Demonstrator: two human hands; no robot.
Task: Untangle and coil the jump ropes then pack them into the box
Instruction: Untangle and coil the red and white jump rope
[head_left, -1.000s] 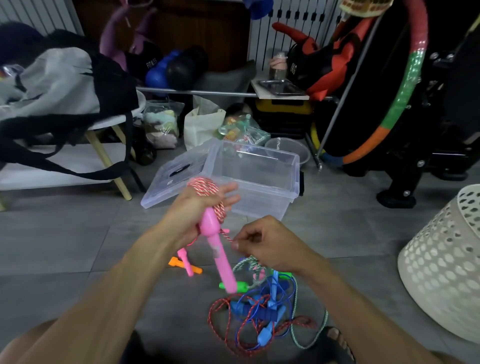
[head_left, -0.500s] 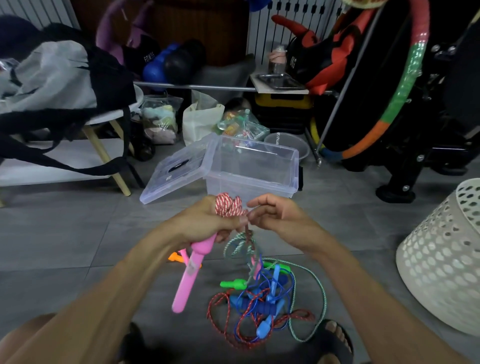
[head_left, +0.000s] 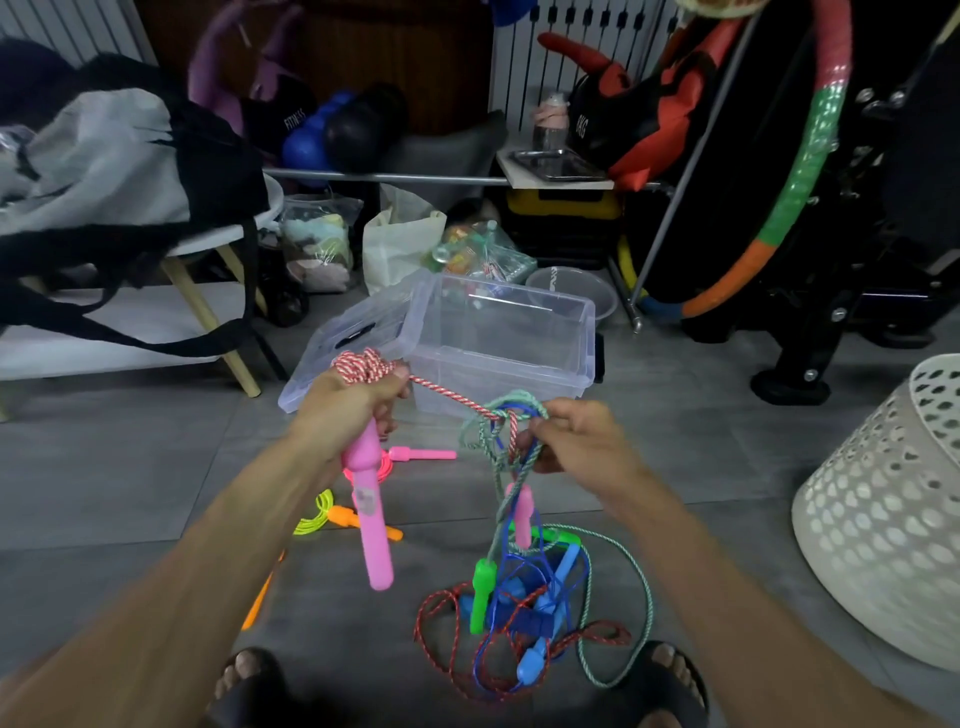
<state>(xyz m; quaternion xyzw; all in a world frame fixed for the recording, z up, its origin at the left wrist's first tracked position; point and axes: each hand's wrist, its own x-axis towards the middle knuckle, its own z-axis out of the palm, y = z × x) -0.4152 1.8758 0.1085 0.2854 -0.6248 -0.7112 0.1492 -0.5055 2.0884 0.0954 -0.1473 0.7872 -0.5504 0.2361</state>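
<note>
We are clenching our left hand (head_left: 358, 402) around coiled red-white twisted rope (head_left: 362, 365) and its smooth pink handle (head_left: 370, 512). Our right hand (head_left: 574, 441) is pinching the knotted tangle (head_left: 506, 421) hanging above the grey tiled floor (head_left: 130, 467), blocking the clear plastic box (head_left: 511, 343) behind.

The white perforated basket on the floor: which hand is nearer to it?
Right. The right hand, pinching tangled ropes, is the one on the side of the white perforated basket; the left hand is farther off, across the tangle.
</note>
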